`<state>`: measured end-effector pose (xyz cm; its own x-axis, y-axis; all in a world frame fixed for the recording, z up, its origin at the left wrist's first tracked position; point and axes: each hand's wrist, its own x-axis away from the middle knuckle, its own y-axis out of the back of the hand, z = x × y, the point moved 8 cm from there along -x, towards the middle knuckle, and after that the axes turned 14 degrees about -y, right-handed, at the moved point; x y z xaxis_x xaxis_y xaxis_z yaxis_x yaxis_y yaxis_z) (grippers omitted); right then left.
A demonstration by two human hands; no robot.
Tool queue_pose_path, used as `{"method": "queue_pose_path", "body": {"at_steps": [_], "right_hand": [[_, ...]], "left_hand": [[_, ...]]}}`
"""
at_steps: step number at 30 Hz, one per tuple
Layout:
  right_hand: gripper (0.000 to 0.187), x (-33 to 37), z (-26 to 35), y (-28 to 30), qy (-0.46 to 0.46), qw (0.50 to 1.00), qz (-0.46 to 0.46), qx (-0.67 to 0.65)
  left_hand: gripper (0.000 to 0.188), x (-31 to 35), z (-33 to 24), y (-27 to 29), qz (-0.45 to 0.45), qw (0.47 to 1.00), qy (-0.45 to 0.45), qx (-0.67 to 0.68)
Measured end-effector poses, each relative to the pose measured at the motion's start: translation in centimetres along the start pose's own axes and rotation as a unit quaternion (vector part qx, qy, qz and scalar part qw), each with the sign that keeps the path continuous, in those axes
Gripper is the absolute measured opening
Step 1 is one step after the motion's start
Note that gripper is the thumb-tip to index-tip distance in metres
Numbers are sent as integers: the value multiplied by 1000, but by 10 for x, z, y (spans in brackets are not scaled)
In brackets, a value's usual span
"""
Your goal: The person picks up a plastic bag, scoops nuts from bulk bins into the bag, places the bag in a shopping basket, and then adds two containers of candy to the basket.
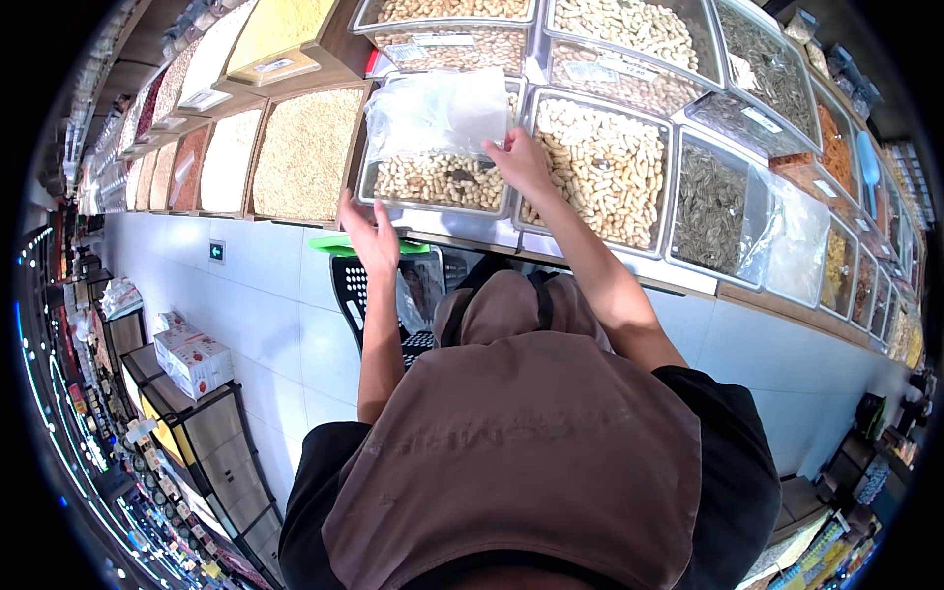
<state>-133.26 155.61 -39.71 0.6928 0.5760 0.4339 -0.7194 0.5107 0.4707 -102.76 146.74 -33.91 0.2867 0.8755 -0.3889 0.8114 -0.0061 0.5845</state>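
A clear plastic bag (433, 116) lies over the far part of a clear bin (438, 205) of peanuts in shells. My right hand (521, 162) is at the bag's near right corner, its thumb and fingers pinched on the edge. My left hand (372, 239) hovers at the bin's near left corner, with fingers spread and nothing in them. Right of this bin stands a second bin of unshelled peanuts (600, 177). Below my left hand is a dark shopping basket (352, 295) with a green handle (329, 243).
Wooden bins of pale grain (307, 152) run off to the left. Bins of dark striped seeds (710, 202) stand on the right, beside another clear plastic bag (798, 236). A blue scoop (867, 157) lies farther right. White boxes (194, 359) sit on a shelf at left.
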Motion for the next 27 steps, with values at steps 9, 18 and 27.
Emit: {"method": "queue_pose_path", "body": {"at_steps": [9, 18, 27], "right_hand": [[23, 73, 20, -32, 58, 956, 247, -147], [30, 96, 16, -66, 119, 954, 272, 31], [45, 0, 100, -100, 194, 958, -10, 209]], "left_hand": [[50, -17, 21, -96, 216, 741, 437, 462], [65, -121, 3, -23, 73, 808, 219, 542], [54, -146, 57, 33, 10, 826, 173, 536]]}}
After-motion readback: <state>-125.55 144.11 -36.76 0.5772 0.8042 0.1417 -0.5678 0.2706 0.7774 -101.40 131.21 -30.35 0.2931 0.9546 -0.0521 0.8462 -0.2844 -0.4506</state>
